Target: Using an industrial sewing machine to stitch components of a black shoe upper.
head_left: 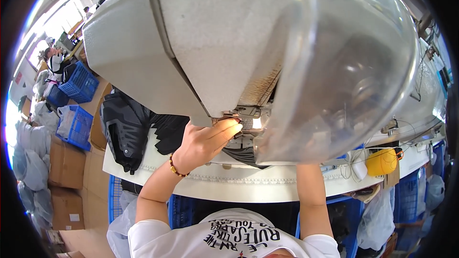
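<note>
A large grey sewing machine head (224,33) fills the upper middle of the view. My left hand (203,142), a beaded bracelet at its wrist, reaches under it. Its fingers are pressed together with the tips at the presser foot (246,113); what lies between them is too small to make out. Dark fabric (246,155) shows below the fingertips, over the table edge. My right hand (319,139) is only a blur behind the clear, rounded cover (354,67), so its fingers cannot be read. Several black fabric pieces (169,134) lie left of my left hand.
A black patterned item (125,131) rests on the white table (201,184) at left. At right stand a yellow spool (382,161) and white thread (357,165). Blue crates (79,83), cardboard boxes (68,162) and plastic bags surround the table. A person (56,62) sits far left.
</note>
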Available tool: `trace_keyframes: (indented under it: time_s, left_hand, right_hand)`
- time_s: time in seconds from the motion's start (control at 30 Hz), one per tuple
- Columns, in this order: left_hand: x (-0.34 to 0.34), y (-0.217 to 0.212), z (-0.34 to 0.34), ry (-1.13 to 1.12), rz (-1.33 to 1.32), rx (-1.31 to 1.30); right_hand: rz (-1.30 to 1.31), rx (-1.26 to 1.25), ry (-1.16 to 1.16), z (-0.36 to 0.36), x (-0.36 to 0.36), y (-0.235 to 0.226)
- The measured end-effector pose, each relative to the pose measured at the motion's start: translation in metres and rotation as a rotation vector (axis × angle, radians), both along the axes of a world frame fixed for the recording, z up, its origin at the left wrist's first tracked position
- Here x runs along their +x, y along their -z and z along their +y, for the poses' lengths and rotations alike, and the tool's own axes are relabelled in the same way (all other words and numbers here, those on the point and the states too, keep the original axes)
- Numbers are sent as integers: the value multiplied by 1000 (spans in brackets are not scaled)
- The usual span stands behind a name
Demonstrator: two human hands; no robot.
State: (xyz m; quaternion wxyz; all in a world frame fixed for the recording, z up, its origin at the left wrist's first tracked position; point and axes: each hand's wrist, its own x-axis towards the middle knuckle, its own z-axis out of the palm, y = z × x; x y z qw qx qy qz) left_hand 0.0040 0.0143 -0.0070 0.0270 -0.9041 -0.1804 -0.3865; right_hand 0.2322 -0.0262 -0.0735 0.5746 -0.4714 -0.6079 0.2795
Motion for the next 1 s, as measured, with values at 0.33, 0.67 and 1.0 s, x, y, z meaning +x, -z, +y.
trace_keyframes:
  time_s: [0.33,0.67,1.0]
  left_hand:
    - [9,-7,-8,-11,-9,93]
    - [13,-7,-10,-42,44,174]
    - [17,-11,-18,-122,63,154]
  right_hand:
    - [-15,-6,51,5,-2,-1]
    - [-20,-19,109,4,-5,1]
    - [-36,-23,159,18,-7,-6]
